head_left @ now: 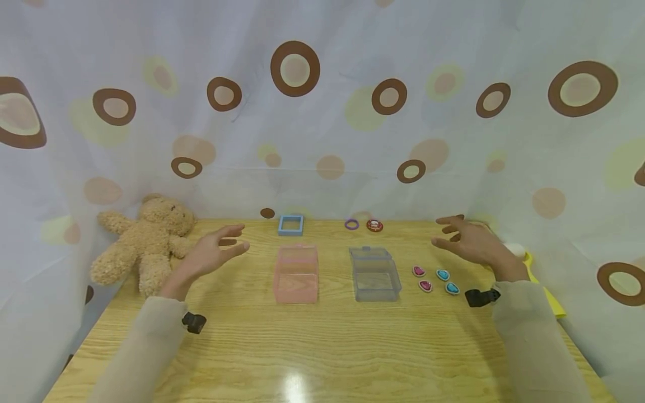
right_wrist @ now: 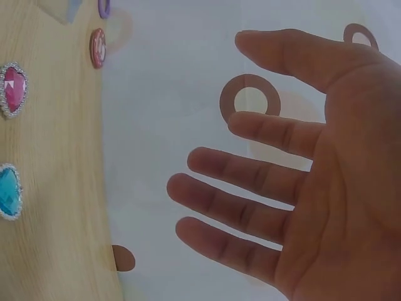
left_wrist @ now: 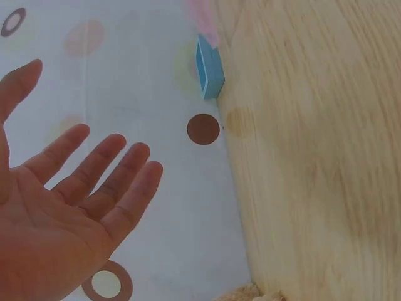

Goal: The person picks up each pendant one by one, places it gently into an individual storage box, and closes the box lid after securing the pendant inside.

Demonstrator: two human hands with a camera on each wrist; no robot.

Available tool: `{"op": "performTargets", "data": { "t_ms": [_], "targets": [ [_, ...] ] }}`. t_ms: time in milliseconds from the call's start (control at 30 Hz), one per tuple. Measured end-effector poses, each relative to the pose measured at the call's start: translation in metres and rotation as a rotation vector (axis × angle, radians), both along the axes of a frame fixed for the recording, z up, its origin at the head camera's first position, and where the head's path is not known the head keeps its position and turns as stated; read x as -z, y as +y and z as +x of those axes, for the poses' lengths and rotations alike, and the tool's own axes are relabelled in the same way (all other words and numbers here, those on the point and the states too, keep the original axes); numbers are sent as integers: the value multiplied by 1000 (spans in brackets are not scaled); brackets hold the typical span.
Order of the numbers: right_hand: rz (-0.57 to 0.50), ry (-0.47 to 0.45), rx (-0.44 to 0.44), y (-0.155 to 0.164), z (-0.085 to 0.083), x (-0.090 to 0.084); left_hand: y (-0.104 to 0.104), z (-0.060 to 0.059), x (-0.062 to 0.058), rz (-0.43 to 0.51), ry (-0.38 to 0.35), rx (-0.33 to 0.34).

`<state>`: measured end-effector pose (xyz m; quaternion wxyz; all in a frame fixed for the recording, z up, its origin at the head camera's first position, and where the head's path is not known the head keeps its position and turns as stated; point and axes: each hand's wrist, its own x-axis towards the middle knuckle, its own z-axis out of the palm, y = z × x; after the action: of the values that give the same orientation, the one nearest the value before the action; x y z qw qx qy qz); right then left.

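Note:
Both hands hover above the wooden table (head_left: 322, 347) with spread, relaxed fingers and hold nothing. My left hand (head_left: 216, 252) (left_wrist: 75, 207) is left of a pink clear box (head_left: 296, 273). My right hand (head_left: 466, 240) (right_wrist: 294, 182) is right of a grey-blue clear box (head_left: 374, 274). Several heart gems lie between that box and my right hand: pink ones (head_left: 419, 271) (right_wrist: 12, 89) and blue ones (head_left: 443, 274) (right_wrist: 9, 191). At the back lie a blue square frame (head_left: 290, 224) (left_wrist: 209, 68), a purple ring (head_left: 351, 224) (right_wrist: 104, 7) and a red round badge (head_left: 374, 225) (right_wrist: 97, 47).
A tan teddy bear (head_left: 143, 246) sits at the table's back left corner. A yellow object (head_left: 541, 285) lies at the right edge behind my right wrist. A white curtain with brown circles (head_left: 322, 112) surrounds the table on three sides.

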<state>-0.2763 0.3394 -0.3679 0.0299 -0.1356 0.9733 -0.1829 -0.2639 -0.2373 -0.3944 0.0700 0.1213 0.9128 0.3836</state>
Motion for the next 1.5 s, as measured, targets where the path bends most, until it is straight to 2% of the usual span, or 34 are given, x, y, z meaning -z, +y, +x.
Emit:
{"op": "performTargets", "data": {
  "t_ms": [167,367,567,933,1100,1400,1500],
  "targets": [
    [-64,-29,-16,-1,1,4,3,2,7,104,-24,11],
    [-106,-10,-45,0,-1,15,6,7,15,200,-43,27],
    [-146,-33,-32,4,-7,29,9,9,25,293,-82,42],
    [-209,-99,-54,3,-12,54,19,12,42,342,-131,60],
    [-231,-156,-43,3,-15,66,25,16,49,371,-153,73],
    [-227,-185,-3,-3,-16,80,34,17,63,397,-176,85],
    [-257,-211,16,-5,-15,83,36,18,66,390,-171,100]
  ]
}}
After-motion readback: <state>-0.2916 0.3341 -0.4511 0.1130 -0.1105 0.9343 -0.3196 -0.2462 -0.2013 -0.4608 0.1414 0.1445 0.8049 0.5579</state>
